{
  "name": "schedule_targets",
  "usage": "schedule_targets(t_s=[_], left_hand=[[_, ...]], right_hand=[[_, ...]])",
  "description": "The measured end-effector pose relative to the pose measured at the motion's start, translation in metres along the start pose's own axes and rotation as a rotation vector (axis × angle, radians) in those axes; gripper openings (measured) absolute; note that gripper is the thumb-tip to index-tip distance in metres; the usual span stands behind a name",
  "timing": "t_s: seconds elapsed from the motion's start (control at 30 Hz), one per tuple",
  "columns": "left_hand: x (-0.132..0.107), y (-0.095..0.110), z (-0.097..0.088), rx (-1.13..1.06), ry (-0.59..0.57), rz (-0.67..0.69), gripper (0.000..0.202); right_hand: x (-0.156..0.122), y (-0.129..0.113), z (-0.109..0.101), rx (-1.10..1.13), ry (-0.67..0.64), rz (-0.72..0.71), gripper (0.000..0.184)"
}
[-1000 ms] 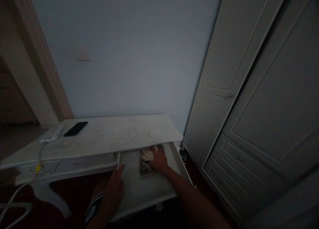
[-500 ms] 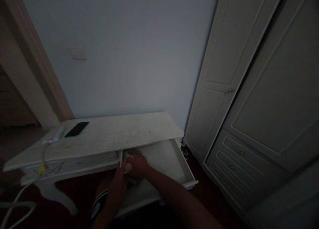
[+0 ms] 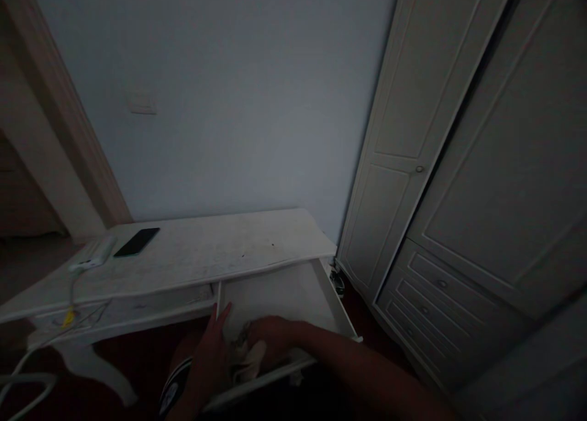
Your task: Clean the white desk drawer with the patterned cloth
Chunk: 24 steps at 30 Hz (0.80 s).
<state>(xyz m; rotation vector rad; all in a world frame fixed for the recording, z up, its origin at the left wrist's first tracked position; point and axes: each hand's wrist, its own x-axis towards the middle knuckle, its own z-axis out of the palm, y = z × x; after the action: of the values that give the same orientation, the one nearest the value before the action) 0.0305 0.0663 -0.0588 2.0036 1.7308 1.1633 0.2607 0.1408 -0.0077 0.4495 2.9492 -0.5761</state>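
Right grip (image 3: 274,340) curled closed round a soft, pale, crumpled cloth wad (image 3: 255,352) that pokes out just left of it, low in the smooth white open drawer (image 3: 279,289); left grip (image 3: 211,347) flat, fingers straight, holding nothing, against the drawer's left wall.

The right hand (image 3: 271,340) covers most of a pale crumpled bundle (image 3: 255,355) at the front of the white drawer (image 3: 284,292); too dim to identify.

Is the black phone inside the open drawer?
No, the phone lies on top of the desk, well left of the open drawer, where the right hand grips a pale cloth.
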Motion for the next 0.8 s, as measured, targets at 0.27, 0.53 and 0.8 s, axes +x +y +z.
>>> schedule_targets(t_s=[0.27,0.53,0.8], left_hand=[[-0.004,0.011,0.003,-0.019,0.062,-0.026,0.058],[-0.001,0.018,-0.001,-0.038,0.052,-0.067,0.054],[-0.002,0.022,-0.005,-0.063,0.050,-0.076,0.053]], right_hand=[[-0.127,0.031,-0.033,0.026,0.033,0.277,0.030],[-0.143,0.045,-0.048,-0.092,0.315,0.707,0.059],[-0.056,0.062,-0.052,-0.087,0.576,0.847,0.055]])
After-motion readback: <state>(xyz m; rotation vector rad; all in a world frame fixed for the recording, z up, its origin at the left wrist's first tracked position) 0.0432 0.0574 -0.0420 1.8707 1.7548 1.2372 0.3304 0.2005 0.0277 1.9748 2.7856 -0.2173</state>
